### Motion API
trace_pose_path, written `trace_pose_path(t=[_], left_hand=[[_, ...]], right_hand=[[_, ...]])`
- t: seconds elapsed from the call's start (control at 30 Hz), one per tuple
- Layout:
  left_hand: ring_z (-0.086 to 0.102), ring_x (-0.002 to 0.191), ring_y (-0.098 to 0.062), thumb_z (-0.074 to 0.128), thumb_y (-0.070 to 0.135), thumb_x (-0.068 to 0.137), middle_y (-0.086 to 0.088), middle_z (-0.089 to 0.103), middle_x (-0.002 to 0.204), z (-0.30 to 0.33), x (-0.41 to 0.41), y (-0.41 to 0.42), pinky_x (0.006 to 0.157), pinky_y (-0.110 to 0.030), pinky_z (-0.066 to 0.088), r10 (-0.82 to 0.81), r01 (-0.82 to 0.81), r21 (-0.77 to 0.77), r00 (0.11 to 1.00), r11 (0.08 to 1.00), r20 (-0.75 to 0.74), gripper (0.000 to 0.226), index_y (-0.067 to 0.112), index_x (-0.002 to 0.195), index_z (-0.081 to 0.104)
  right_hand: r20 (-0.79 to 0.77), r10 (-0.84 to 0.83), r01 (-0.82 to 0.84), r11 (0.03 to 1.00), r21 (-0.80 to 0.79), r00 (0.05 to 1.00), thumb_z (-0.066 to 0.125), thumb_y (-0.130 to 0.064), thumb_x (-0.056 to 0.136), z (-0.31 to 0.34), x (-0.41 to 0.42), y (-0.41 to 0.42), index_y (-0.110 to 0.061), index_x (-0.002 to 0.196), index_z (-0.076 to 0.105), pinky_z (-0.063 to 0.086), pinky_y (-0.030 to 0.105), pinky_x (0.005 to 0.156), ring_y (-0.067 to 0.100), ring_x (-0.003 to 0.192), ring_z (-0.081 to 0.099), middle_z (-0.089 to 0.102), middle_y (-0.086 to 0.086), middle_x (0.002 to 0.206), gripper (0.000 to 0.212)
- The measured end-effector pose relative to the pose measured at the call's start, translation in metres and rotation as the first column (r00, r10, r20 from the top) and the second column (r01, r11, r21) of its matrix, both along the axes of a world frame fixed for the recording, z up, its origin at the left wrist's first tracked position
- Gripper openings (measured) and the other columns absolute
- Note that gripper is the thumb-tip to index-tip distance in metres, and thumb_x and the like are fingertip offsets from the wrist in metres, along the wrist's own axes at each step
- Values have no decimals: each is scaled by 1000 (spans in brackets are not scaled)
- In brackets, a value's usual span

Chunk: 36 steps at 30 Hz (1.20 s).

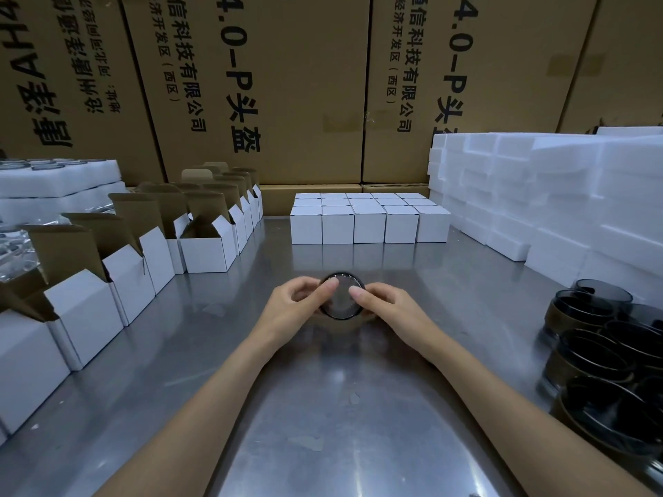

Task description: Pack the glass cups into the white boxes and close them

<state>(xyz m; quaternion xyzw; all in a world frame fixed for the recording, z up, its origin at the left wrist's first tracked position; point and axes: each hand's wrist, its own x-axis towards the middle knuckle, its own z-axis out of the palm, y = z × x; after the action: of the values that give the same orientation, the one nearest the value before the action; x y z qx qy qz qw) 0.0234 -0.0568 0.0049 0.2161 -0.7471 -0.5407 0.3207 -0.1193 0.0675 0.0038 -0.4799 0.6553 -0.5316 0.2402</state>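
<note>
A dark smoked glass cup (341, 299) is held over the middle of the steel table (323, 425), its round end facing me. My left hand (297, 303) grips its left side with curled fingers. My right hand (380, 303) grips its right side, thumb on the glass face. Several open white boxes (206, 245) with brown flaps up line the left side. Closed white boxes (369, 217) stand in rows at the back centre. More dark glass cups (602, 338) cluster at the right edge.
White foam trays (556, 195) are stacked at the back right, and foam trays holding cups (53, 181) sit at the far left. Large brown cartons (305, 84) wall off the back of the table.
</note>
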Motion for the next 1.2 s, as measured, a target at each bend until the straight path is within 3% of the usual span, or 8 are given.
trace_pose_path(t=[0.13,0.23,0.37,0.5,0.6,0.83,1.07,1.2], left_hand=[[64,105,-3,78,34,61,8,71,110,0,5,-4,90,-18,50,-112,112,-6,992,994,-62,49,29,108,65],[61,113,-7,81,16,63,6,67,117,0,4,-5,97,-23,48,-138,138,-6,988,990,-76,55,27,113,61],[56,120,-11,82,3,67,2,62,125,-2,4,-6,103,-28,45,-118,115,-69,992,991,-41,65,23,123,56],[48,121,-7,86,19,67,6,47,132,-3,0,-1,101,-18,38,3,15,-413,999,911,43,80,26,136,47],[52,113,-12,85,20,68,4,50,119,-1,-2,3,100,-29,42,70,-82,-597,997,798,-42,65,21,126,55],[58,111,-12,84,11,68,6,60,118,-4,-2,3,94,-19,45,63,-88,-497,996,863,-66,57,17,117,55],[53,114,-14,77,11,71,7,54,122,-3,-5,5,97,-28,43,106,-112,-707,993,698,-53,62,21,126,52],[56,111,-9,78,9,69,9,60,115,-5,-3,2,95,-26,45,116,-135,-602,991,787,-71,57,20,118,52]], right_hand=[[36,3,1,996,-93,999,74,-16,80,0,-3,0,-16,119,61,49,23,92,9,107,63,69,0,113,41],[8,-9,10,993,-116,1000,77,-5,76,0,-4,0,-16,123,57,47,15,88,5,103,63,68,1,114,52],[-44,-14,8,991,-133,999,79,-5,74,-3,-6,-1,-25,118,55,46,9,81,3,105,61,66,-4,114,54],[-87,-60,46,986,-158,994,81,-8,73,-4,-5,-3,-24,121,55,47,11,83,10,107,61,65,-2,117,57],[-151,-112,84,980,-178,982,83,-13,70,-5,-5,-3,-26,121,53,47,15,85,10,106,59,59,-7,121,61],[-277,-111,65,983,-170,954,78,-12,75,-7,2,-6,-29,119,36,40,17,89,-11,108,48,49,-20,120,63],[-504,-253,113,950,-291,826,69,-5,72,-4,5,-5,-29,123,48,39,30,95,12,122,43,49,-17,122,60],[-482,-169,75,975,-208,860,70,-9,76,-4,5,-6,-29,136,37,30,24,104,10,130,33,38,-14,136,71]])
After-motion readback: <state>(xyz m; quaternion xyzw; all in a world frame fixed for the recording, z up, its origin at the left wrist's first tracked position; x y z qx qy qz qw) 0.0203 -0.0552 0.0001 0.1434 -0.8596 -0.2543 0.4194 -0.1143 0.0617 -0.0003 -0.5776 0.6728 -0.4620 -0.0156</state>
